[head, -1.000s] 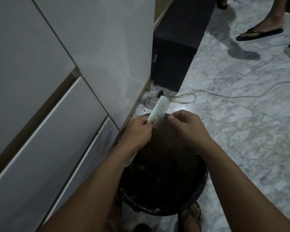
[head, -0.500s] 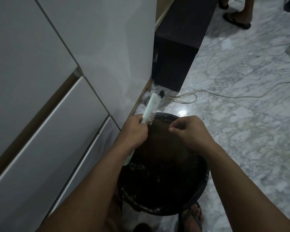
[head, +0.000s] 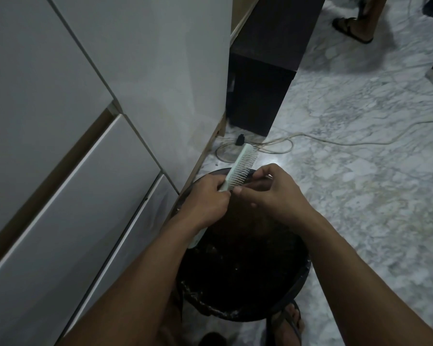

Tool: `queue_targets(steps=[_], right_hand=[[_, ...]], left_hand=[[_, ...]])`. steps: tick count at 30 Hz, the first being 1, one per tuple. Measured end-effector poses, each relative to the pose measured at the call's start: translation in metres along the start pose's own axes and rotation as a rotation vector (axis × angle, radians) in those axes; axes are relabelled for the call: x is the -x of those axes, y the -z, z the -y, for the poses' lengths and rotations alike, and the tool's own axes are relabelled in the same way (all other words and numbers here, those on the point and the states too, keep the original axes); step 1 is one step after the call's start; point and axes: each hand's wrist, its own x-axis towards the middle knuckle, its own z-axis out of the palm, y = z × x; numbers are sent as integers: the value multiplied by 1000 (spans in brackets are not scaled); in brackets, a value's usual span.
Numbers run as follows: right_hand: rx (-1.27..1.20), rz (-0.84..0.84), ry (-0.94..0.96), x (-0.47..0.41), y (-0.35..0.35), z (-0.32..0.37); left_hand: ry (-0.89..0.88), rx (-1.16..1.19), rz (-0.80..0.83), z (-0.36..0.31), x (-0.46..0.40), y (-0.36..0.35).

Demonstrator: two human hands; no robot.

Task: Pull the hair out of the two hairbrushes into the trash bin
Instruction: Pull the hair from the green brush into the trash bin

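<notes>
Your left hand [head: 205,196] is closed around the handle of the pale green hairbrush [head: 240,169], with the head tilted up and away from you and the bristles [head: 243,171] turned toward your right, and that makes sense: it opens the bristle rows to the other hand while the brush hangs directly over the dark trash bin [head: 303,278]. Anything that comes loose should then drop into the bin rather than onto the marble floor [head: 373,196]. Your right hand [head: 273,193] is curled against the lower bristles, thumb and fingertips pinched together as if on strands; the hair itself is too fine and the light too dim to say whether anything is actually caught between them. The tail of the handle pokes out below your left wrist, near the bin's rim. The bin stands on the floor just beside the white cabinet [head: 110,121], between your feet and the dark speaker-like box [head: 260,83], so you work bent over it. Only one brush shows here; the second is out of view. No brand, label or writing can be read on the brush, the bin or the cabinet fronts.
</notes>
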Motion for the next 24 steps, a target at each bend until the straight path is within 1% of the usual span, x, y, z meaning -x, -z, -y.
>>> queue_targets(steps=[7, 11, 16, 18, 21, 24], right_hand=[[143, -54, 94, -3, 1, -3], [207, -3, 72, -4, 7, -4], [472, 91, 12, -7, 10, -10], [522, 119, -14, -6, 11, -12], [546, 116, 16, -5, 9, -11], [510, 115, 50, -6, 6, -10]], left_hand=[[-46, -44, 28, 1, 1, -1], [-30, -66, -59, 0, 1, 2], [5, -4, -221, 0, 0, 4], [25, 14, -256, -1, 0, 5], [8, -2, -224, -2, 2, 6], [-4, 9, -164, -2, 4, 3]])
